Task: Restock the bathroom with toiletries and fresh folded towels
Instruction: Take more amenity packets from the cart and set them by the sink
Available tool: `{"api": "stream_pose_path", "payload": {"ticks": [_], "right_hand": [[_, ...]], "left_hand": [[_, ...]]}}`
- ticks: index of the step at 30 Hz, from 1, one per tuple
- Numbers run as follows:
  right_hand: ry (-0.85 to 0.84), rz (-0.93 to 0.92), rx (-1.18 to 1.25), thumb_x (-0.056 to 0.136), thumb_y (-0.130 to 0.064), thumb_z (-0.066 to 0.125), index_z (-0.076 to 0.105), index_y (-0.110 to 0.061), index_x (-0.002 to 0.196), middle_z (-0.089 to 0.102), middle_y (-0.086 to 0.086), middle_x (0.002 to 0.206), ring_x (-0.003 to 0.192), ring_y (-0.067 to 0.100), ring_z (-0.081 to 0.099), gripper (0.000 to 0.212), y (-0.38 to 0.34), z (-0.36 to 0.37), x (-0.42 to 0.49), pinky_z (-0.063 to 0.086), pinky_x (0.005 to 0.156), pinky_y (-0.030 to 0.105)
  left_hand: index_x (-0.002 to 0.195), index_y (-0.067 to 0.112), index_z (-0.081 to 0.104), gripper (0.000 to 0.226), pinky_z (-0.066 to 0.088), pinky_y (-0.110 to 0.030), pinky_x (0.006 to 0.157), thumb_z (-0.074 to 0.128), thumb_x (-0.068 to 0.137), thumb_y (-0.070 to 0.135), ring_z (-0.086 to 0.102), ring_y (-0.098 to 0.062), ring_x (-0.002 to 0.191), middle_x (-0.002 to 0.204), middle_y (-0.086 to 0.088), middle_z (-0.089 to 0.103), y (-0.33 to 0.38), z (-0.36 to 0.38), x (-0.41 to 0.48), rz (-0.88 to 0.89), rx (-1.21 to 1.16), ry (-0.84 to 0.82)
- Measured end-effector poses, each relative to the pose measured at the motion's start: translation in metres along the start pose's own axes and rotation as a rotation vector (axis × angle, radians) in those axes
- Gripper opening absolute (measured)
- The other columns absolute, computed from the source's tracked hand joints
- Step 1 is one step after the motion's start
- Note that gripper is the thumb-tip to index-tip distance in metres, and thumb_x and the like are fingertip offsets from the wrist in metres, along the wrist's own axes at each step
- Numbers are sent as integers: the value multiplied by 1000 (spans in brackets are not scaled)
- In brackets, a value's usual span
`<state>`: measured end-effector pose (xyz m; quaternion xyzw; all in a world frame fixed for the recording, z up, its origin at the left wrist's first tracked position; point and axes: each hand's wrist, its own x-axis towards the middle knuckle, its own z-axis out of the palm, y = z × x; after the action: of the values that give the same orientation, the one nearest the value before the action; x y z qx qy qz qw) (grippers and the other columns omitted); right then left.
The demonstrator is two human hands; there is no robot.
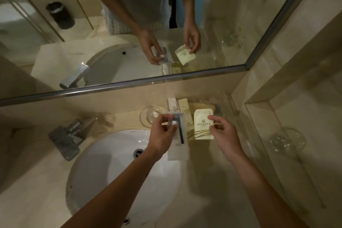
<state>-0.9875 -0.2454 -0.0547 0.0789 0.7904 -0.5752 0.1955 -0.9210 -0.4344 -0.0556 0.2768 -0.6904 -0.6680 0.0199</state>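
My left hand [162,131] pinches the top of a clear packet holding a razor [178,135], which hangs over the right rim of the sink. My right hand [223,127] pinches the right edge of a cream sachet [202,126] printed with a green logo and held above the counter. Behind both, two slim cream toiletry boxes [178,106] lie in a clear tray [222,102] against the wall.
A white round sink [111,168] with a chrome tap [64,140] fills the left. A clear glass dish [150,116] sits behind the sink. An upturned glass [286,139] stands on the counter at right. A mirror [111,24] spans the wall.
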Motion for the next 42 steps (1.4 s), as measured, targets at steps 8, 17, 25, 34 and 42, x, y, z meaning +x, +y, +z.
{"api": "stream_pose_path", "payload": {"ticks": [8,17,25,34,42], "right_hand": [[-45,9,-71,91,0,58,68,-23,113,68,2,108,86,5,65,34,4,-1,73,49,58,9],[-109,20,-135,91,0,58,67,-23,115,66,0,106,83,8,62,35,12,7,124,46,54,10],[-144,-77,-258,88,-3,62,64,-27,115,61,-5,120,91,7,65,36,20,15,144,54,72,18],[-87,-245,-544,85,-12,65,63,-28,112,42,-11,114,111,17,52,31,23,23,142,49,97,42],[-69,-186,-328,89,-13,65,60,-28,105,49,-9,113,111,12,52,23,11,17,129,48,96,29]], "left_hand": [[110,12,57,16,58,-24,69,63,95,11,66,-6,94,113,0,62,-14,19,49,-39,-3,34],[114,18,57,21,57,-21,70,65,94,18,66,-11,97,113,2,63,-14,27,76,-94,-42,56],[115,17,57,23,56,-18,68,65,94,17,66,-13,100,114,3,63,-10,30,89,-116,-57,58],[111,22,56,19,59,-23,71,64,94,20,65,-13,101,115,2,63,-10,27,90,-108,-13,72],[110,19,58,20,55,-17,68,66,93,14,63,-12,101,112,2,63,-6,38,87,-77,7,69]]}}
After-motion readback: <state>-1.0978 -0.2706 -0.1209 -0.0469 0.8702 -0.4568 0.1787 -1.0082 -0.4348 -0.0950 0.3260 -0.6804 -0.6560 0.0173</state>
